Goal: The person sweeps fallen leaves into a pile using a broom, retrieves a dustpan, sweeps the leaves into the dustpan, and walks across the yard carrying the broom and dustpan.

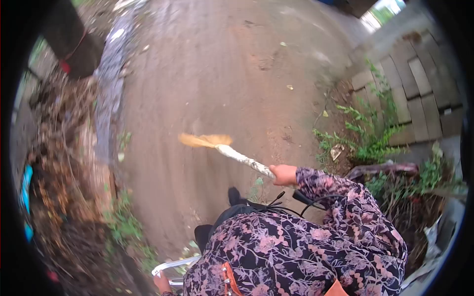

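My right hand (284, 175) is closed around the pale, wrapped handle of a hand broom (244, 160). Its yellow-brown head points away to the left, above the dirt path, and is blurred. Whether the bristles touch the ground I cannot tell. At the bottom left, my left hand (162, 282) is closed on a white looped handle (174, 265). The rest of that object is hidden behind my patterned top, so its kind does not show.
A dirt path (222, 64) runs ahead, with scattered leaves. Dry brush (64, 153) and a grey plastic sheet (109, 89) line the left side, near a dark post (74, 39). Stacked bricks (419, 93) and green plants (365, 133) border the right.
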Action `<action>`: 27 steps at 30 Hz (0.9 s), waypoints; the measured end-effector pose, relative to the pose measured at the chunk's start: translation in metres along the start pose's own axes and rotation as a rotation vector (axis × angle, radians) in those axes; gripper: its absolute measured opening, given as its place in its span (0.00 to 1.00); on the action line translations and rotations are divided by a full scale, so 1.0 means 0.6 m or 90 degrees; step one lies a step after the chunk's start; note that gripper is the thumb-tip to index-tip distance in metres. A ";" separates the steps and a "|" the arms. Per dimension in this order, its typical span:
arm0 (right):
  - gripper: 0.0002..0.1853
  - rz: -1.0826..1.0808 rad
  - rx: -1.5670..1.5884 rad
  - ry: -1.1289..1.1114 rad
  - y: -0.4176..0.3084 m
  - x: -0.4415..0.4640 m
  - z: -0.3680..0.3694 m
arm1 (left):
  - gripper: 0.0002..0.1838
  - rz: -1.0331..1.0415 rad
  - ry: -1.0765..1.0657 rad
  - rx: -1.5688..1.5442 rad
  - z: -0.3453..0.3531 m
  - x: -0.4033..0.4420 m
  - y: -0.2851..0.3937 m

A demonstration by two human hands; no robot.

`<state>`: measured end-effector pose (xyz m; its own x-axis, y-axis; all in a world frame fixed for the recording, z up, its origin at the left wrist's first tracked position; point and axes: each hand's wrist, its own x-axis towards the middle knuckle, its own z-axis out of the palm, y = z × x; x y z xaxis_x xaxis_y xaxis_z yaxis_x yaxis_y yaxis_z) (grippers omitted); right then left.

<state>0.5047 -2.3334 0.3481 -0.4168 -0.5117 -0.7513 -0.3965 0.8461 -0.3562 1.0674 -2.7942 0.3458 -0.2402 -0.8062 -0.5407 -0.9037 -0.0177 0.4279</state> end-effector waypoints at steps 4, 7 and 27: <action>0.18 0.055 0.166 0.131 0.146 -0.034 -0.007 | 0.14 0.000 -0.092 0.009 0.028 0.098 0.234; 0.13 0.165 0.998 0.011 0.196 -0.044 0.007 | 0.12 0.127 -0.114 0.121 0.056 0.157 0.372; 0.11 0.362 1.442 0.494 0.360 -0.105 -0.138 | 0.14 0.584 -0.263 0.369 0.778 0.496 1.408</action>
<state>0.3775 -2.1310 0.3643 -0.4192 0.2140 -0.8823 0.6634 -0.5912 -0.4586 0.0670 -2.7729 0.2081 -0.8895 -0.1192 -0.4411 -0.3314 0.8329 0.4433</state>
